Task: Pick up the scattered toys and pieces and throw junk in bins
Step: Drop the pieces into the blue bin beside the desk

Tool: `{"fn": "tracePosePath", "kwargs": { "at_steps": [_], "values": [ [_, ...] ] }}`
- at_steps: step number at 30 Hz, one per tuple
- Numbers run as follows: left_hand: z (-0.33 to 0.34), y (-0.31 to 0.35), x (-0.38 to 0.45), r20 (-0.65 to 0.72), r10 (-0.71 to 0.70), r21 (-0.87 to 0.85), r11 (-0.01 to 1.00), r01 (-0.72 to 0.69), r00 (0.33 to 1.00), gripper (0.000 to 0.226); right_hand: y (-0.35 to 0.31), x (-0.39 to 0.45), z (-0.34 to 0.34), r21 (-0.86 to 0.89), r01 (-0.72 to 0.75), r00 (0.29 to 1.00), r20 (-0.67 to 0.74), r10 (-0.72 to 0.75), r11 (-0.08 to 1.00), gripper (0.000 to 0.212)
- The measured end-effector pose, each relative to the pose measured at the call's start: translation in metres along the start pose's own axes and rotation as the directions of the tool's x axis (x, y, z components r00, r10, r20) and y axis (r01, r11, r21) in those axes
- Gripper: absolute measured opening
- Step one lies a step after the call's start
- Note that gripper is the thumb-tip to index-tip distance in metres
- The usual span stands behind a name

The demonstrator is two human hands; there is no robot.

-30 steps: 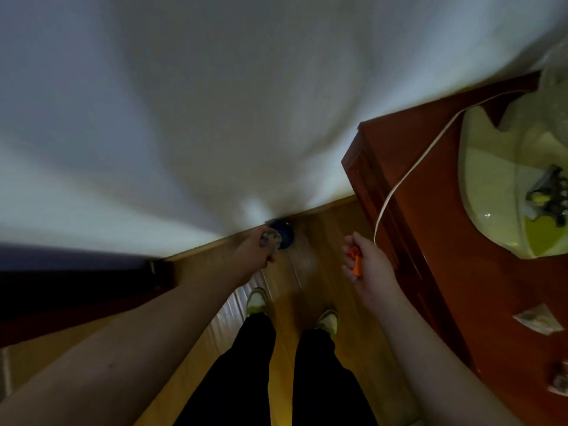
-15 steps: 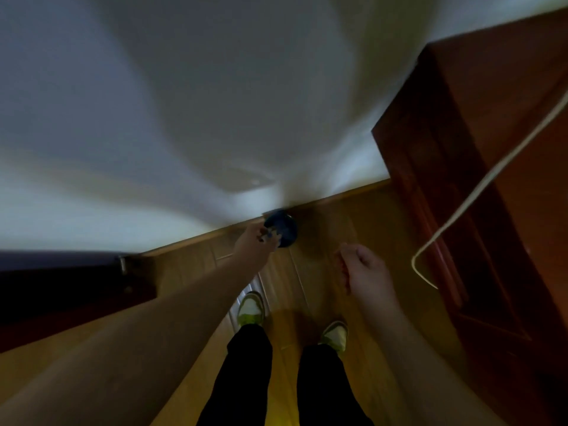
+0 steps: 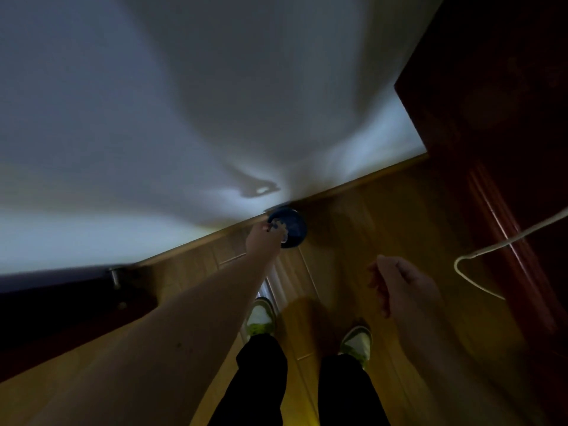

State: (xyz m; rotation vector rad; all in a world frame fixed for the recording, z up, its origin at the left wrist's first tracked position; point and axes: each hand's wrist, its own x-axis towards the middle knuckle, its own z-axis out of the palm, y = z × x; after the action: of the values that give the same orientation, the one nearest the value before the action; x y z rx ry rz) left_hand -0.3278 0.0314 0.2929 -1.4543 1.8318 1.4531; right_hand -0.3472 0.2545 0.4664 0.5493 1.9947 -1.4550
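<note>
Step in hand: I judge I am at the drop, with junk held over the bin and not yet let go.

Bin: the small round dark-blue bin stands on the yellow-brown wooden plank floor, hard against the skirting where the white wall meets it.

Junk: small pale and dark bits, too blurred for me to say what they are, sit at my fingertips, right over the bin's open mouth.

My left hand: my arm reaches far forward and down, nearly straight, and the fingers pinch the bits above the bin's near rim.

My right hand: it hangs at my side above the floor, well apart from the bin, fingers loosely curled. I see nothing in it, though the palm is turned away, so a small thing hidden there I could not rule out.

Stance: my white-and-green shoes point at the bin, just behind it.

Nearby: a dark red-brown wooden cabinet rises at my right, with a white cord looping down its face.

Next move calls for: loosening my left fingers squarely over the opening, since the mouth looks narrow and light scraps could drift onto the floor.
</note>
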Motion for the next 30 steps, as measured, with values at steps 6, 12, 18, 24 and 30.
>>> {"fn": "tracePosePath", "kwargs": {
  "at_steps": [6, 12, 18, 24, 30],
  "values": [
    [-0.009, 0.012, 0.000, 0.114, -0.045, -0.146, 0.987, 0.062, 0.992, 0.031, 0.000, 0.003, -0.004, -0.016, 0.005, 1.000, 0.003, -0.005, 1.000, 0.027],
    [-0.043, -0.011, -0.042, 0.108, -0.192, -0.174, 0.962, 0.209, 0.975, 0.017, -0.007, -0.008, 0.000, 0.080, -0.063, 0.998, 0.030, 0.061, 0.995, 0.025],
    [-0.083, 0.005, -0.119, 0.177, -0.123, -0.131, 0.980, 0.147, 0.976, 0.014, -0.045, -0.053, -0.001, 0.158, -0.066, 0.997, 0.040, 0.061, 0.985, 0.030],
    [-0.090, 0.075, -0.234, 0.321, 0.176, 0.154, 0.960, -0.235, 0.931, 0.027, -0.089, -0.135, -0.024, 0.194, -0.107, 0.993, 0.065, 0.095, 0.975, 0.035],
    [-0.096, 0.145, -0.320, 0.593, 0.441, 0.357, 0.606, -0.711, 0.674, 0.013, -0.105, -0.196, -0.049, 0.289, -0.031, 0.998, -0.047, 0.047, 0.957, 0.043]
  ]
}}
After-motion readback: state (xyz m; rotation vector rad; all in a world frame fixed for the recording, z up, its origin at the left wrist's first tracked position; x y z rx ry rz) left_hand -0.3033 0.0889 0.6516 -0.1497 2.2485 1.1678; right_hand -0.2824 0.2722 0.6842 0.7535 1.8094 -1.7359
